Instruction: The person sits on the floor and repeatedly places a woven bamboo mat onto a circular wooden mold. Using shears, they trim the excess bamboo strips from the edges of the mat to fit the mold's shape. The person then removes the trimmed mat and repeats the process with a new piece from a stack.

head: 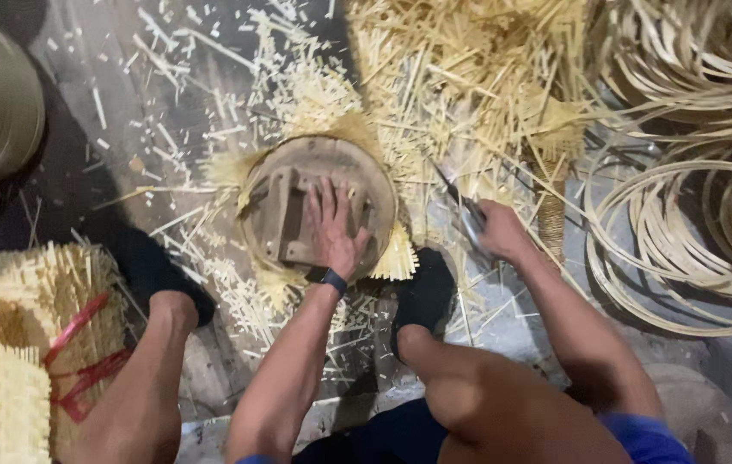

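Two hands: one mould (297, 185) (round), one knife (460, 202).

1 head-worn view, looking steeply down, close over hands and floor

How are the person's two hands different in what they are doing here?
The left hand lies flat, fingers spread, on the round wooden form; the right hand is closed around a metal blade beside it. The left wrist wears a dark band; the right is bare. Both are bare-skinned.
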